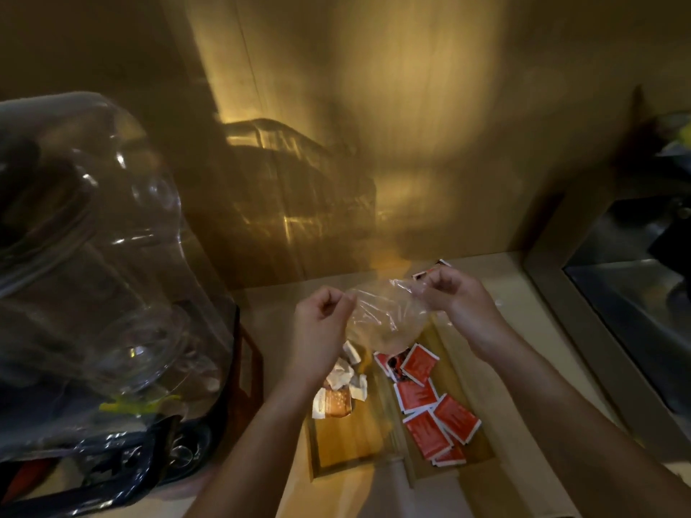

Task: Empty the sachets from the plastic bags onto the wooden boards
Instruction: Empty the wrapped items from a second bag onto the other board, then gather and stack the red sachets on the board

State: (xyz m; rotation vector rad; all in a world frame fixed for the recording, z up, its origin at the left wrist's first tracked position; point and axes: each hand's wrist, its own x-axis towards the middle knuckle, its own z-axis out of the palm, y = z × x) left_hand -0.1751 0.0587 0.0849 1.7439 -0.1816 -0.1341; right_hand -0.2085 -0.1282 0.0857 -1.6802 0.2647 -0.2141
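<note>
A clear plastic bag (385, 317) hangs stretched between my two hands above the wooden boards. My left hand (321, 323) pinches its left edge and my right hand (454, 297) pinches its right edge. The bag looks empty. Below it, several red sachets (430, 401) lie scattered on the right wooden board (482, 448). Several white and brown sachets (342, 386) lie in a heap on the left wooden board (347, 443). One more red sachet (430, 271) shows on the counter behind my right hand.
Large clear plastic containers wrapped in plastic (93, 274) stand on the left, close to the boards. A wooden wall rises behind the counter. A dark metal sink or ledge (635, 289) lies to the right beyond a raised wooden edge.
</note>
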